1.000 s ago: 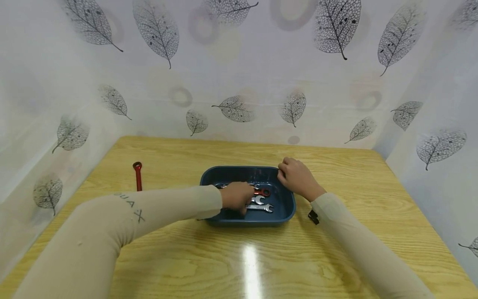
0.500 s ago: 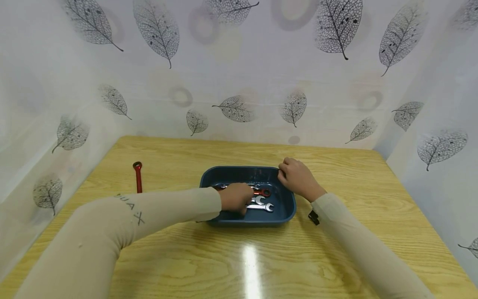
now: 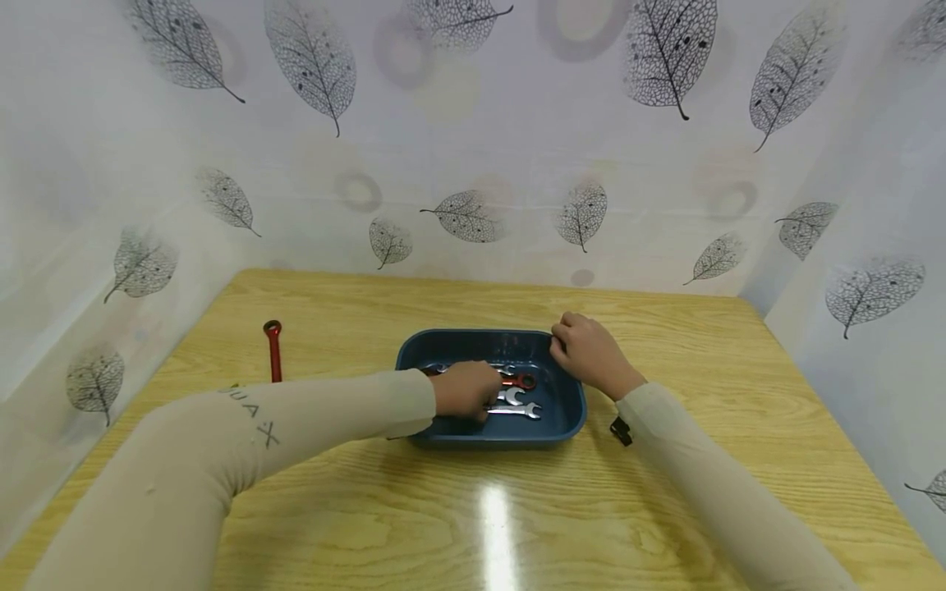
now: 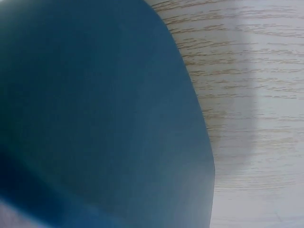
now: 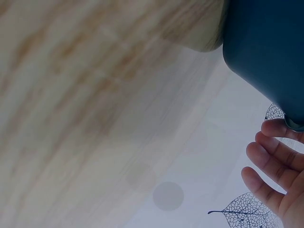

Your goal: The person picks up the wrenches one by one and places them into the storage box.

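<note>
A dark blue plastic tub (image 3: 491,440) sits on the table with several wrenches inside. Among them show a silver open-end wrench (image 3: 528,410), another silver wrench (image 3: 515,396) and a red wrench (image 3: 525,381). My left hand (image 3: 466,389) is down in the tub over these wrenches; its fingertips are hidden, so what it grips cannot be made out. At the tub's back right corner my right hand (image 3: 590,349) pinches the rim. In the right wrist view, the other fingers (image 5: 259,156) are bent loosely beside the tub wall (image 5: 270,42).
Another red wrench (image 3: 273,349) lies on the wooden table (image 3: 665,492) at the left, partly covered by my left sleeve (image 3: 296,414). A small black object (image 3: 621,430) shows at the right sleeve's cuff. Leaf-patterned cloth (image 3: 502,148) stands behind the table.
Almost nothing differs. The left sleeve has shifted very slightly, while both hands stay at the tub in the same places.
</note>
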The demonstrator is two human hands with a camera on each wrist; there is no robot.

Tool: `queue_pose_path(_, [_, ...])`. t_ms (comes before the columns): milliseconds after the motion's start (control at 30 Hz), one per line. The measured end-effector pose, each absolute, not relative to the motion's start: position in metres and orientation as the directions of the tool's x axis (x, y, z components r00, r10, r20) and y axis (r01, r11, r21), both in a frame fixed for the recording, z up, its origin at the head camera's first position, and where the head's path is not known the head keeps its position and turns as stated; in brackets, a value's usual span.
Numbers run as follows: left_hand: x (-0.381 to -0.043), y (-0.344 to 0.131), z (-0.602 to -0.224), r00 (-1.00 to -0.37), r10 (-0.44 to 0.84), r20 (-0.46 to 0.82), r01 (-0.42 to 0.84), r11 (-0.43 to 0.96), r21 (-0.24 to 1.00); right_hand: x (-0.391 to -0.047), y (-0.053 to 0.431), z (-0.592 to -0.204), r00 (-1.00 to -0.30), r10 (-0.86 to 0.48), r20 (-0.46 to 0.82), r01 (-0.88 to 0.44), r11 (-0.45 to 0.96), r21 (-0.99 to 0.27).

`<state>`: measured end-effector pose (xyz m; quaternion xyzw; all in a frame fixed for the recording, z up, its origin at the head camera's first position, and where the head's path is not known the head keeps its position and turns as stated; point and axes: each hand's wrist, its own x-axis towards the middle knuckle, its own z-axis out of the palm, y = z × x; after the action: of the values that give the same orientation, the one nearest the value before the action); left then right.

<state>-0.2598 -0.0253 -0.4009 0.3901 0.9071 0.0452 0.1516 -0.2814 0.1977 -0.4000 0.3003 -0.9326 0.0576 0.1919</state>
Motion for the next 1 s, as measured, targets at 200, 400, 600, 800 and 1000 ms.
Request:
queue_pose_path(200, [-0.255, -0.028, -0.394, -0.65, 0.728, -0.218, 0.698, 0.685, 0.206, -0.281, 0.197, -0.4, -0.745, -0.54, 0.391, -0.585, 0.811, 0.004])
queue_pose_path(400, [-0.254, -0.029, -0.387, -0.646, 0.728, -0.23, 0.702, 0.685, 0.195, -0.281, 0.198, -0.401, -0.753, -0.533, 0.385, -0.576, 0.818, 0.006])
queue_pose_path(600, [-0.254, -0.029, -0.385, -0.66, 0.714, -0.233, 0.698, 0.697, 0.162, -0.281, 0.198, -0.4, -0.749, -0.534, 0.391, -0.577, 0.817, 0.011])
queue_pose_path(800, [-0.248, -0.031, -0.376, -0.692, 0.693, -0.202, 0.683, 0.719, 0.128, -0.281, 0.197, -0.4, -0.751, -0.532, 0.391, -0.577, 0.817, 0.003])
queue_pose_path(1000, [-0.239, -0.039, -0.356, -0.695, 0.714, -0.086, 0.705, 0.7, 0.113, -0.28, 0.198, -0.401, -0.747, -0.533, 0.397, -0.579, 0.815, 0.005])
